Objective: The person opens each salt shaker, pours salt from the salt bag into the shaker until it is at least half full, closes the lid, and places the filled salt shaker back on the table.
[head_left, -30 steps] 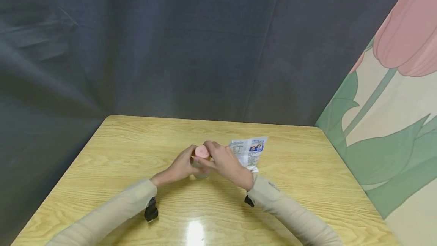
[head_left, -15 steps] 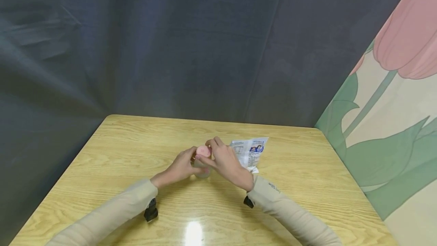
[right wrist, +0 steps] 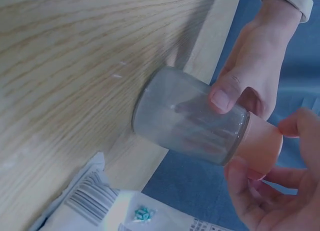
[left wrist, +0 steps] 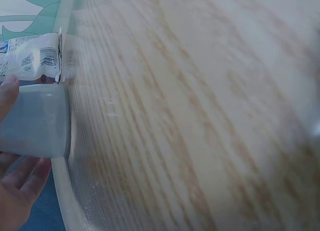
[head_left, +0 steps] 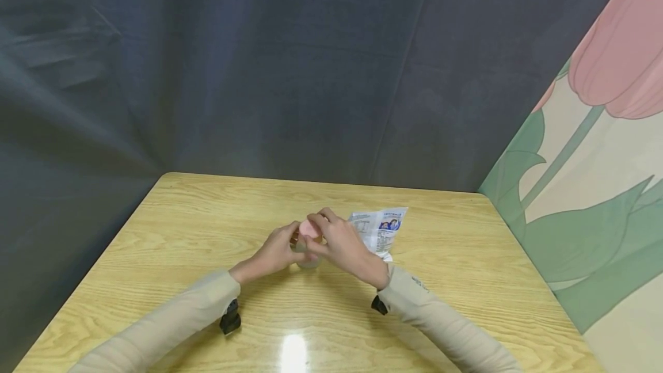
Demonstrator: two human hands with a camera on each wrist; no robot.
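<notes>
A clear jar (right wrist: 185, 116) with a pink lid (right wrist: 259, 145) stands upright on the table between both hands. My left hand (head_left: 274, 252) wraps round the jar's side, its thumb lying against the wall in the right wrist view. With fingertips and thumb, my right hand (head_left: 342, 244) grips the rim of the pink lid, which appears tilted in the head view. In the left wrist view only the lower part of the jar (left wrist: 37, 121) shows, with fingers on either side. Whether the lid is apart from the jar's neck I cannot tell.
Just right of the jar, a white printed packet (head_left: 380, 229) lies on the wooden table (head_left: 217, 200). A dark curtain (head_left: 290, 73) hangs behind the far edge, and a wall with painted tulips (head_left: 595, 206) borders the right side.
My right hand's fingers have shifted over the lid, and the lid has gone from facing up to tilted. My left hand keeps its hold on the jar. The packet has not moved.
</notes>
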